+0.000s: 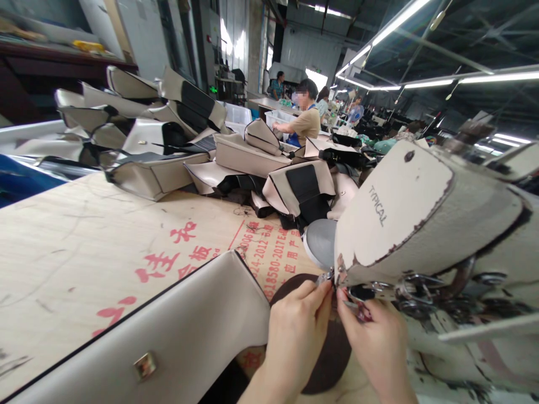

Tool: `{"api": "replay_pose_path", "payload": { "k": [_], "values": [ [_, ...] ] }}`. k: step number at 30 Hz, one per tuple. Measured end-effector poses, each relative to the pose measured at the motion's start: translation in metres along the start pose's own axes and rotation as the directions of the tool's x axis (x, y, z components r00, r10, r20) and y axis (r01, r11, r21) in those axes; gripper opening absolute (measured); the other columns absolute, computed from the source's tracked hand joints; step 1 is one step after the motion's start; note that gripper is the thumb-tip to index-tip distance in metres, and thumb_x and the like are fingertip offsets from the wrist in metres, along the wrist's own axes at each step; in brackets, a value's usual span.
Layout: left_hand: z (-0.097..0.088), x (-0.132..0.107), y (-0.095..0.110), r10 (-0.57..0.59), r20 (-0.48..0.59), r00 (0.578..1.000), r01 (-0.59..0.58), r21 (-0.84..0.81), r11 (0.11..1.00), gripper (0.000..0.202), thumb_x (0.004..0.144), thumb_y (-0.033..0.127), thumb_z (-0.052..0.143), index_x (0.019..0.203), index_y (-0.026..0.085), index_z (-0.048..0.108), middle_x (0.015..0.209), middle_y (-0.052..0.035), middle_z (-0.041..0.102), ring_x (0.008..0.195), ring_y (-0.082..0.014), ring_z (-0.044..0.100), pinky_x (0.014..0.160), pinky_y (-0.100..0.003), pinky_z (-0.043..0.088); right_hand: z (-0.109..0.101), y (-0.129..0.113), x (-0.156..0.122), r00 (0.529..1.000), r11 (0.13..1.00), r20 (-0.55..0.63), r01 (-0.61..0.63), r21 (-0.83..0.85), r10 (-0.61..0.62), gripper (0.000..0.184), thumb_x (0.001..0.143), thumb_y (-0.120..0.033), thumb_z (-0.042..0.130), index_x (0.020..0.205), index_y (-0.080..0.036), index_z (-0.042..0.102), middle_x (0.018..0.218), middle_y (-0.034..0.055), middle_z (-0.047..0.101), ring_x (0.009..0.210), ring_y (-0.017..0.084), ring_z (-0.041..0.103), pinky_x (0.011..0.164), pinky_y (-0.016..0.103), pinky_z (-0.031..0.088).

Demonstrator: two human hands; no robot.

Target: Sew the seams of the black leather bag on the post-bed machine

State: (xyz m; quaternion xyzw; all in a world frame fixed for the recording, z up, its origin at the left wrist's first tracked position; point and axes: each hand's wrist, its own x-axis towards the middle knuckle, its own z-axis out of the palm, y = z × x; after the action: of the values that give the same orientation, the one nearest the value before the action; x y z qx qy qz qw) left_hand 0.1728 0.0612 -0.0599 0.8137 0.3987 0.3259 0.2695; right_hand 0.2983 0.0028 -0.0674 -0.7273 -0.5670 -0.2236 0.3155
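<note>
A wooden worktop spreads beneath a sewing machine at right and a beige bag at front left. The left hand is at the machine's lower corner, its grip impossible to tell; beside it, the right hand clamps a small red tool.

Cream sewing machine, paint chipped

Fluorescent tubes glow cool white at upper right against a dark roof, and daylight burns out the back-wall openings. The plywood tabletop is evenly bright; a soft sheen lies along the beige bag panel. Wide-angle distortion stretches the edges (the sewing machine blurs toward the right border), and distant detail is soft.
</note>
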Motion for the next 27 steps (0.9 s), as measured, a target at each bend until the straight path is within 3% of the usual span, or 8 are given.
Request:
{"api": "replay_pose_path", "payload": {
  "k": [5, 8, 11, 16, 21, 25, 27],
  "values": [
    [0.002, 0.000, 0.000, 0.003, 0.014, 1.000, -0.002, -0.017, 1.000, 0.025, 0.089, 0.024, 0.041, 0.093, 0.020, 0.065, 0.077, -0.0016, 0.062, 0.066, -0.0117, 0.059, 0.060, -0.019, 0.045, -0.010, -0.001, 0.000, 0.987, 0.986, 0.161, -0.019, 0.168, -0.008, 0.028, 0.086, -0.037, 0.048, 0.083, -0.019, 0.069, 0.065, 0.0041, 0.066, 0.065, 0.017, 0.061, 0.061, 0.024, 0.042],
    [0.003, 0.000, 0.000, 0.018, 0.001, 1.000, -0.018, 0.002, 1.000, 0.025, 0.089, 0.023, 0.040, 0.094, 0.020, 0.065, 0.075, -0.0014, 0.061, 0.064, -0.0114, 0.059, 0.058, -0.019, 0.044, -0.011, 0.002, -0.001, 0.980, 0.981, 0.198, -0.016, 0.195, -0.024, 0.027, 0.087, -0.033, 0.046, 0.084, -0.019, 0.068, 0.067, 0.0037, 0.066, 0.067, 0.018, 0.061, 0.062, 0.024, 0.042],
    [0.004, 0.001, 0.000, 0.036, -0.014, 0.999, -0.035, 0.039, 0.999, 0.026, 0.089, 0.022, 0.040, 0.094, 0.020, 0.065, 0.071, -0.0012, 0.061, 0.060, -0.0110, 0.058, 0.054, -0.018, 0.042, -0.007, 0.006, -0.003, 0.990, 0.989, 0.140, -0.008, 0.149, -0.013, 0.030, 0.087, -0.035, 0.045, 0.079, -0.018, 0.068, 0.070, 0.0057, 0.067, 0.065, 0.019, 0.061, 0.061, 0.026, 0.042],
    [0.005, 0.003, 0.001, 0.046, -0.035, 0.998, -0.044, 0.073, 0.996, 0.027, 0.089, 0.021, 0.039, 0.095, 0.019, 0.065, 0.070, -0.0018, 0.062, 0.058, -0.0109, 0.059, 0.051, -0.018, 0.040, 0.001, 0.006, 0.000, 1.000, 0.999, 0.007, 0.002, 0.043, -0.002, 0.040, 0.087, -0.040, 0.046, 0.059, -0.018, 0.064, 0.054, 0.0040, 0.062, 0.049, 0.018, 0.056, 0.052, 0.025, 0.036],
    [0.004, 0.004, 0.003, 0.010, -0.009, 1.000, -0.010, 0.054, 0.998, 0.027, 0.089, 0.022, 0.039, 0.094, 0.019, 0.065, 0.072, -0.0022, 0.062, 0.061, -0.0123, 0.060, 0.054, -0.019, 0.043, -0.001, -0.006, 0.010, 0.999, 0.999, 0.023, 0.028, -0.038, -0.027, 0.041, 0.088, -0.039, 0.044, 0.058, -0.019, 0.065, 0.055, 0.0044, 0.063, 0.048, 0.019, 0.057, 0.050, 0.026, 0.033],
    [-0.001, 0.005, 0.007, 0.002, 0.017, 1.000, -0.003, 0.053, 0.999, 0.025, 0.088, 0.023, 0.041, 0.099, 0.020, 0.063, 0.074, -0.0018, 0.061, 0.064, -0.0132, 0.060, 0.056, -0.020, 0.045, -0.002, -0.016, 0.011, 0.999, 0.993, 0.033, -0.029, -0.115, 0.033, 0.043, 0.089, -0.032, 0.039, 0.055, -0.017, 0.061, 0.050, 0.0074, 0.059, 0.045, 0.019, 0.054, 0.048, 0.027, 0.030],
    [-0.006, 0.003, 0.007, 0.009, 0.018, 1.000, -0.009, 0.041, 0.999, 0.025, 0.087, 0.025, 0.043, 0.105, 0.022, 0.060, 0.084, -0.0019, 0.062, 0.065, -0.0120, 0.060, 0.056, -0.019, 0.045, -0.003, -0.016, 0.007, 0.996, 0.993, 0.058, -0.064, -0.099, 0.070, 0.040, 0.088, -0.031, 0.039, 0.058, -0.016, 0.061, 0.051, 0.0090, 0.058, 0.048, 0.020, 0.054, 0.049, 0.027, 0.031]
  ]
}}
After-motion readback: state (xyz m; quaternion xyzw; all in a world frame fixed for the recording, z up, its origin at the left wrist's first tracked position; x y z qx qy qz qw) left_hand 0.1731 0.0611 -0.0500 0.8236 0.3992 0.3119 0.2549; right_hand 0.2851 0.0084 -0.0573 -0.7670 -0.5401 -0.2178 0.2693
